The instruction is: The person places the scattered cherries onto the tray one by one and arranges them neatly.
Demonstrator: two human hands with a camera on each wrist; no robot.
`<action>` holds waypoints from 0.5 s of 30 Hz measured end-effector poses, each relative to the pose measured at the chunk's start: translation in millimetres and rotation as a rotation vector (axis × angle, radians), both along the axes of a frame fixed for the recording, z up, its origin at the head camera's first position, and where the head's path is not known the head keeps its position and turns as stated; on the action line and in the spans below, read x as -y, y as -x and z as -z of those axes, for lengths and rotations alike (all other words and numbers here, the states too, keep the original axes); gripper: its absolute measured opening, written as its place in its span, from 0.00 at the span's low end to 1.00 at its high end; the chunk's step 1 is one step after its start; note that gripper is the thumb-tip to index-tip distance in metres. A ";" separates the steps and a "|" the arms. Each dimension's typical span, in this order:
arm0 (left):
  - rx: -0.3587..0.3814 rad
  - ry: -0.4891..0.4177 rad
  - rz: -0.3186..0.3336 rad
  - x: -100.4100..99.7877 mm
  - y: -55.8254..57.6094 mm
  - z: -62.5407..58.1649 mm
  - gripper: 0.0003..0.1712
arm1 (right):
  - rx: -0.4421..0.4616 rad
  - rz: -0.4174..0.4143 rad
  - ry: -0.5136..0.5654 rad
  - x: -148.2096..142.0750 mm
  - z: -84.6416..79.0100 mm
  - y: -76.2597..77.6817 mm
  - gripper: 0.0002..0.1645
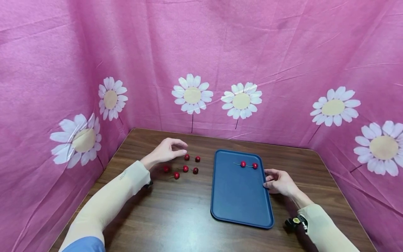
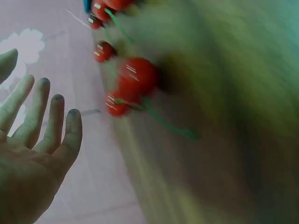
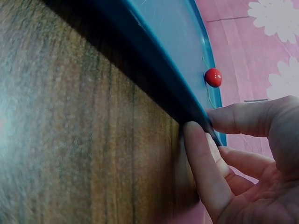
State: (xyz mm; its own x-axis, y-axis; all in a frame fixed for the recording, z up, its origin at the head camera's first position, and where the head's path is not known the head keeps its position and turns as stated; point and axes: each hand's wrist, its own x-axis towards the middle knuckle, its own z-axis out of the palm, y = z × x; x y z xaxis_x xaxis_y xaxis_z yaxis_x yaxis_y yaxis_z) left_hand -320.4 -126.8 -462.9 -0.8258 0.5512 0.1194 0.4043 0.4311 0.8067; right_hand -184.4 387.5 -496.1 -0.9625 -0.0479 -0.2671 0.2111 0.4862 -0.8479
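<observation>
My left hand (image 1: 167, 150) hovers over the table beside a loose group of cherries; its fingers are spread and relaxed, with nothing in them. Several red cherries (image 1: 185, 168) with thin green stems lie there, two of them darker, including one dark cherry (image 1: 195, 170). On the right, a blue rectangular tray (image 1: 240, 196) lies flat. Two cherries (image 1: 243, 164) rest near its far end, side by side. My right hand (image 1: 281, 182) grips the tray's right rim, and in the right wrist view its thumb and fingers (image 3: 205, 163) pinch that edge from above and below.
A brown wood-grain table (image 1: 176, 206) carries everything. Around its back and sides hangs a pink cloth (image 1: 214, 42) printed with large white daisies. Dark wrist gear (image 1: 296, 222) sits under the right sleeve, close over the tabletop.
</observation>
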 end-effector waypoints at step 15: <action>0.005 0.064 -0.149 44.9 0.1 25.9 0.16 | 0.004 -0.011 0.005 -2.0 1.3 1.7 0.45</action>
State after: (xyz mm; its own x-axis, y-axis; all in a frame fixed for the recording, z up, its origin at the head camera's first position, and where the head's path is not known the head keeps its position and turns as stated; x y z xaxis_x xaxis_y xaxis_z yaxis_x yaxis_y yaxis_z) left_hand -320.4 -171.7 -488.8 -0.8994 0.4289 0.0840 0.3284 0.5364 0.7775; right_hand -186.1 389.5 -497.4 -0.9608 -0.0598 -0.2706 0.2091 0.4843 -0.8496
